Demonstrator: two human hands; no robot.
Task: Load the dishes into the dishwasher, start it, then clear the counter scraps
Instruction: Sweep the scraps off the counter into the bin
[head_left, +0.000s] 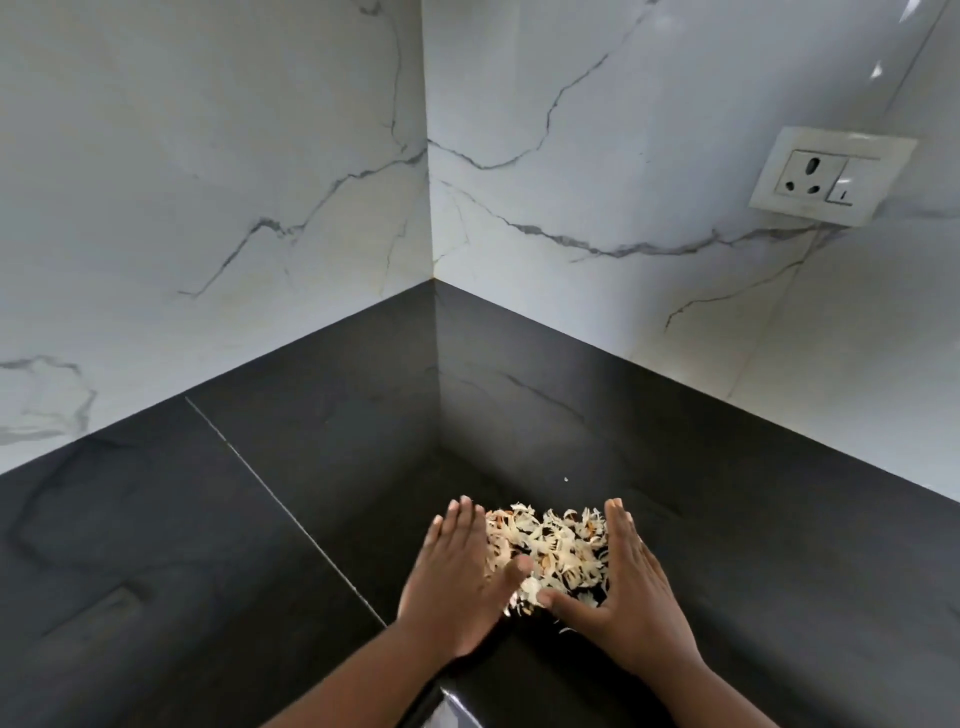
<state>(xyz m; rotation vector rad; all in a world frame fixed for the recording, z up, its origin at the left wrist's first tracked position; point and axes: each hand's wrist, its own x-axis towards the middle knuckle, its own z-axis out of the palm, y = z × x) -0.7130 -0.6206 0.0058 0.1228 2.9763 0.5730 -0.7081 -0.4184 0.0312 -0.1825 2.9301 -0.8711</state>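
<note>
A heap of pale, papery peel scraps (550, 545) lies on the black stone counter (260, 519) near its front inner corner. My left hand (457, 577) stands on edge against the heap's left side, fingers straight and together, thumb reaching under the scraps. My right hand (631, 592) presses against the heap's right side in the same flat pose, its thumb pointing left along the front of the pile. The scraps sit cupped between both palms; neither hand grips any. No dishes or dishwasher are in view.
White marble-look walls meet in a corner (431, 270) behind the counter. A white socket and switch plate (831, 176) sits on the right wall. A thin seam (280, 499) crosses the counter on the left. One tiny white fleck (565, 479) lies beyond the heap.
</note>
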